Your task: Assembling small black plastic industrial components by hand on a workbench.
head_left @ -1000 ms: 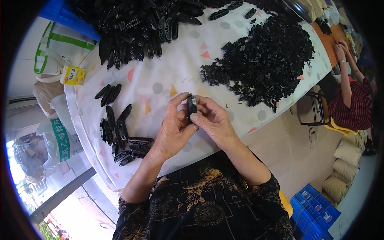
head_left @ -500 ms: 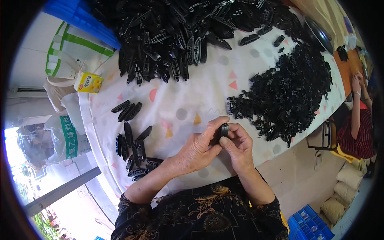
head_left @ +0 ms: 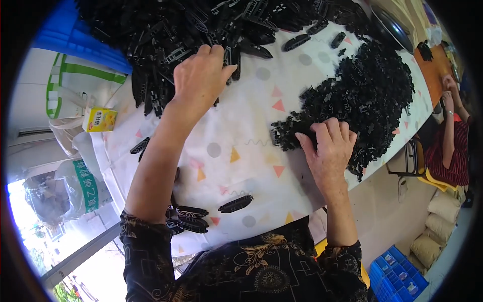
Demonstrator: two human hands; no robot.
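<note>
My left hand (head_left: 200, 80) reaches over the near edge of the big pile of long black plastic pieces (head_left: 151, 45). Its thumb sticks out to the side; the fingertips bend down onto the pieces and are partly hidden. My right hand (head_left: 331, 151) is at the near left edge of the heap of small black plastic clips (head_left: 372, 100), thumb and fingers apart, tips down at the clips. One long black piece (head_left: 235, 203) lies alone on the cloth in front of me. Several similar pieces (head_left: 190, 220) lie left of it, partly hidden by my left forearm.
A patterned white cloth covers the table (head_left: 251, 166). At the left stand a blue crate (head_left: 83, 38), a green-and-white bag (head_left: 83, 75) and a small yellow box (head_left: 102, 120). A round dark lid (head_left: 392, 28) rests far right. Another person (head_left: 450, 136) sits at the right.
My hands have parted: the left went forward to the long pieces, the right moved to the clips. The dark piece they held is out of them; one long piece now lies alone before me.
</note>
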